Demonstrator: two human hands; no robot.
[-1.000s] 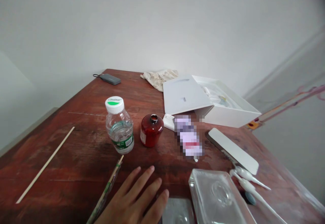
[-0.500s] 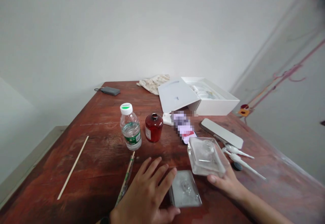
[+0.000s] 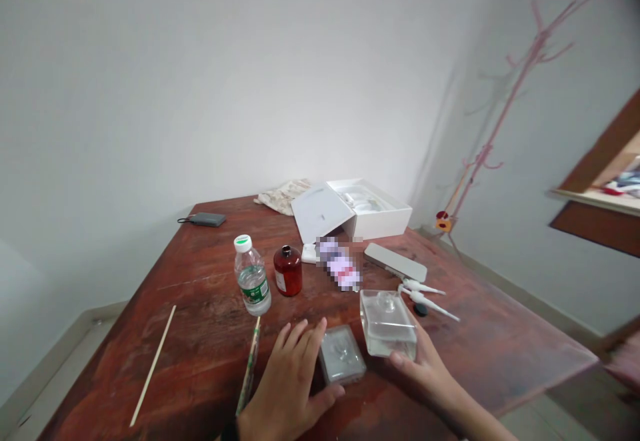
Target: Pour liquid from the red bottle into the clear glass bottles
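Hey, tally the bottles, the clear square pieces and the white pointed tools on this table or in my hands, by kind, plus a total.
Bottles: 2 (green-labelled bottle, red bottle)
Clear square pieces: 2 (held piece in your right hand, other piece on the table)
White pointed tools: 2
Total: 6

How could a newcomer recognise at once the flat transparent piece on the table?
Find the reddish-brown table, then look at its near part, between the left hand and the right hand. There lies the flat transparent piece. Unlike the thicker transparent container held in the right hand, it sits low on the wood.
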